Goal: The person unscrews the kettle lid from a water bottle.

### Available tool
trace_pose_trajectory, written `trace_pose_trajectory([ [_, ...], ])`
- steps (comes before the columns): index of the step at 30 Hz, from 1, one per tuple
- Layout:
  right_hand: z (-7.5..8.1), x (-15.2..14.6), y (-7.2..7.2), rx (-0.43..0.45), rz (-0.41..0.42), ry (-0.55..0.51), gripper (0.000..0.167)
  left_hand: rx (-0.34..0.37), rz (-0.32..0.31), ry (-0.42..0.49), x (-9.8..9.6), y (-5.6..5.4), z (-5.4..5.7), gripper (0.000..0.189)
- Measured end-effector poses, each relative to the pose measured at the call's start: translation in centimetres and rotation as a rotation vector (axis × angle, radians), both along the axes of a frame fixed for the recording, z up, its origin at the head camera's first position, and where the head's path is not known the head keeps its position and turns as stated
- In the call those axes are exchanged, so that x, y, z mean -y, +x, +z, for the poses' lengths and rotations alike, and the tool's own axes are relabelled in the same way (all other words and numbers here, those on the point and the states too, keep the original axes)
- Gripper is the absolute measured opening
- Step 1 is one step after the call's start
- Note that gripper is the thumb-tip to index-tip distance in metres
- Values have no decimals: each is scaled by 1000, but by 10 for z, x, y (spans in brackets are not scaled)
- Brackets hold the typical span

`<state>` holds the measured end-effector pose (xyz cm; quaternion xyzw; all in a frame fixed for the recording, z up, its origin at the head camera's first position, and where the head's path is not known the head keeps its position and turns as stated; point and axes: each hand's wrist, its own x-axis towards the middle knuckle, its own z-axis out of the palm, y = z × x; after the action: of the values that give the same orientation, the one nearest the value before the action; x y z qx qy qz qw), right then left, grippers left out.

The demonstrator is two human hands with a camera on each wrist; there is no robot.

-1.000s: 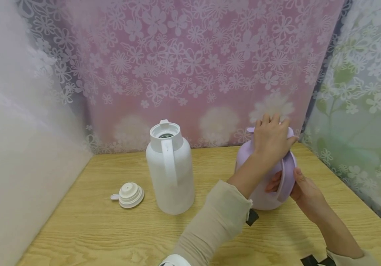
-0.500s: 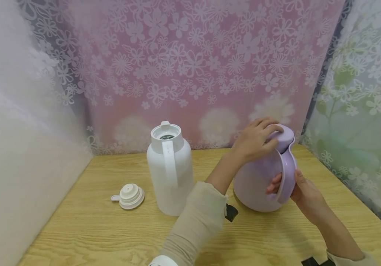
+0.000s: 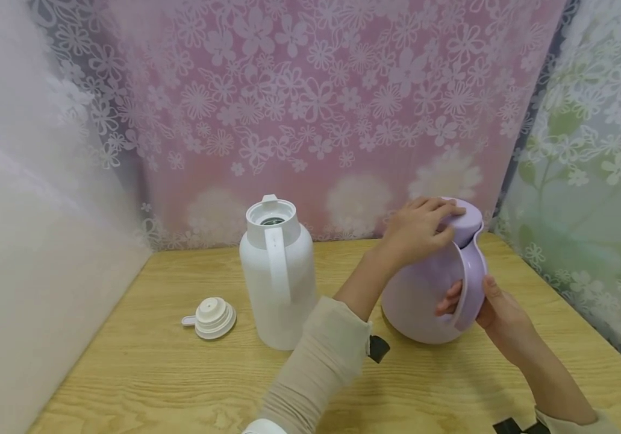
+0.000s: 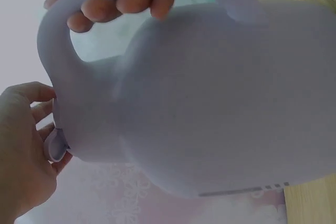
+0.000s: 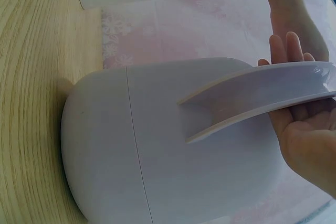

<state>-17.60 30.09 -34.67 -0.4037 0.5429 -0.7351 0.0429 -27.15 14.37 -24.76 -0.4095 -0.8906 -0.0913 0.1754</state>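
Note:
A purple thermos jug (image 3: pixel 418 301) stands at the right of the table, its top leaning a little to the right in the head view. My right hand (image 3: pixel 505 319) grips its handle (image 3: pixel 471 271), fingertips showing through the loop. The left hand (image 3: pixel 415 235) holds the jug's purple lid (image 3: pixel 467 218) from the left side, with fingers over the top and thumb at the near edge. In the left wrist view, its fingers bend around the lid beside a small rounded tab (image 4: pixel 55 145). To the left is a white thermos jug (image 3: pixel 277 283) with an uncovered mouth.
A cream stepped stopper (image 3: pixel 214 317) with a small tab lies left of the white jug. The wooden table (image 3: pixel 180 386) is bordered by a white wall on the left, a pink floral curtain (image 3: pixel 310 120) behind and a pale floral one on the right.
My left hand has shifted from above the purple jug's lid to its left side, and the lid's top now shows. The right hand stays on the handle.

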Motion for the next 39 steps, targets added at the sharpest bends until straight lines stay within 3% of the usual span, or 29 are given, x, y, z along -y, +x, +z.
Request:
trace_pose_trajectory([
  [6,1,0,1,8,-8,2,59,-86,175,-120,-17,10,7,42],
  [12,1,0,4,40,-113,70,57,-203,360,-158,-41,23,8,44],
  [17,1,0,4,34,-145,89,56,-275,403,-116,-49,29,6,39],
  [21,2,-1,4,38,-141,95,56,-194,414,-93,-48,30,6,48],
  [25,2,-1,4,41,-118,84,56,-87,364,39,-39,29,4,53],
  [27,2,1,4,42,-109,77,57,-69,294,165,-29,25,0,46],
  [30,2,2,4,39,-94,64,57,-98,139,313,-13,14,-5,32],
  [32,2,2,4,35,-103,70,57,-114,40,340,-4,7,-8,30],
  [34,2,1,4,24,-98,67,57,-94,-21,313,2,1,-10,33],
  [39,0,0,1,-16,-46,31,58,41,-80,266,9,-5,-14,35],
])
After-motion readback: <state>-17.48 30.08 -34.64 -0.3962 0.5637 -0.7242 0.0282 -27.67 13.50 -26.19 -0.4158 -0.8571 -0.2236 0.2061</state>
